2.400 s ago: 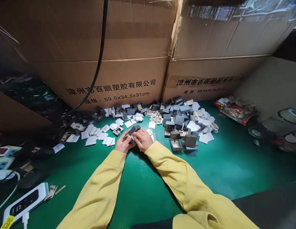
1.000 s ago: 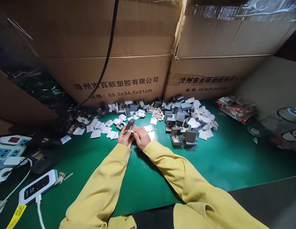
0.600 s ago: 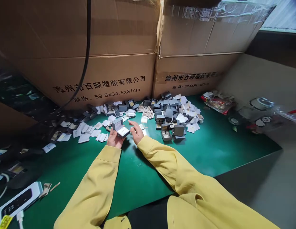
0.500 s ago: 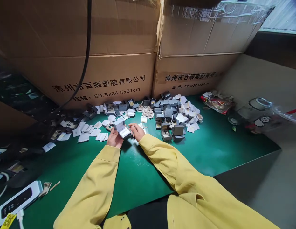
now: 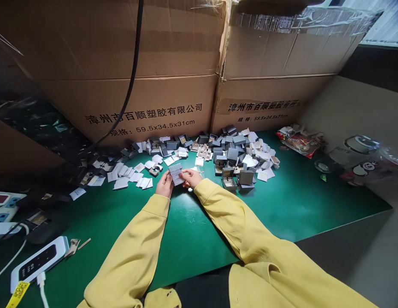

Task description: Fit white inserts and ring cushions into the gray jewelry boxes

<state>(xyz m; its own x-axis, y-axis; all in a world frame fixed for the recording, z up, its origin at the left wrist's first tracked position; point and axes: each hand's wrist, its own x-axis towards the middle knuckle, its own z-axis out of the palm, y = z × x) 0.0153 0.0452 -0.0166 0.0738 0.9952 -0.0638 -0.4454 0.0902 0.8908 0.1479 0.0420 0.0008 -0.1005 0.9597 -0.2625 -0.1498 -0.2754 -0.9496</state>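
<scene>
Between my hands, above the green tabletop [image 5: 199,239], is a small grey hinged jewellery box [image 5: 176,174], tilted with a pale face towards me. My left hand [image 5: 165,185] grips its left side, fingers closed. On the opposite side, my right hand [image 5: 191,178] pinches the box's edge. A thin pale stick shows beside the right fingers; whether they hold it I cannot tell. Just beyond lie several white insert pads [image 5: 123,170]. A heap of grey jewellery boxes [image 5: 232,154] rises to the right, with a few standing with raised lids [image 5: 229,182] in front.
Large cardboard cartons [image 5: 147,98] wall off the back, and a black cable [image 5: 134,68] hangs before them. A white device with a dark display [image 5: 38,261] and a power strip [image 5: 6,205] sit at left. At right are a red snack bag [image 5: 299,141] and clear plastic cups [image 5: 362,149].
The box was held with its lid raised and white interior showing; now it is turned, and my right hand has come onto its edge. The view has shifted slightly left.
</scene>
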